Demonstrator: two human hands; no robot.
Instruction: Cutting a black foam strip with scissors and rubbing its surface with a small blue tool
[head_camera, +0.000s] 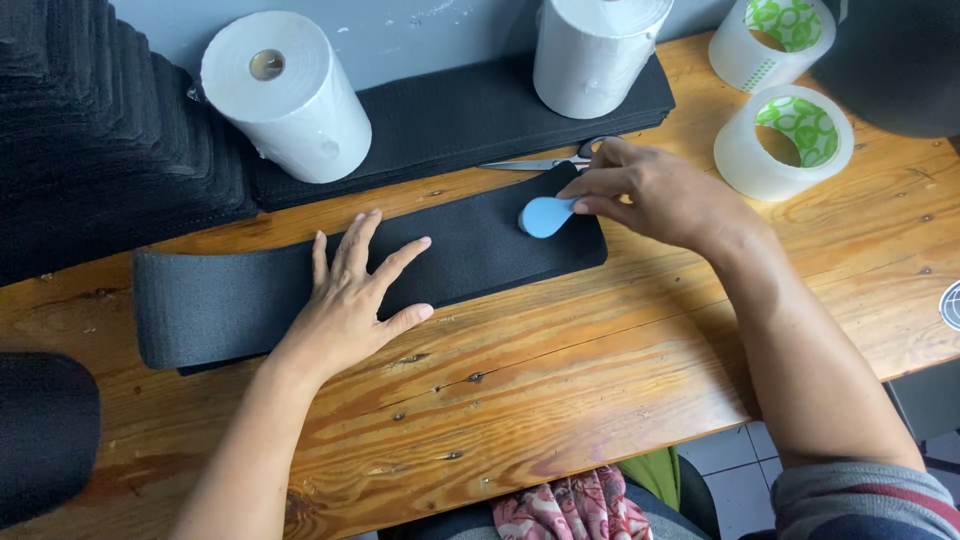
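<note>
Hands over wooden surface (620, 330), head view. Left hand (350, 300) pressed flat on black fabric strip (300, 285) — fingers spread wide, grip fully open, nothing held, palm near strip's lower edge. Right hand (650, 195) at strip's right end, fingertips pinched closed around small light-blue oval piece (545, 216); piece touching fabric near its top right corner. Strip laid lengthwise across surface, left end folded over on itself, right end flat.

Scissors (550, 160) lying just behind right hand, partly hidden by fingers, blades pointing left, resting against edge of dark fabric pad (450, 115). Two white paper rolls on that pad — left roll (285, 95) on its side, core facing camera; right roll (595, 55) upright. Tall stack of black fabric (90, 130) at far left. Two clear tape rolls with green-patterned cores at upper right: nearer tape roll (785, 140) just beside right wrist, farther tape roll (775, 40) behind it. Dark rounded object (40, 430) at lower left edge, kind unclear. Pink patterned cloth (575, 505) below surface edge, striped sleeve (860, 500) on right arm.
</note>
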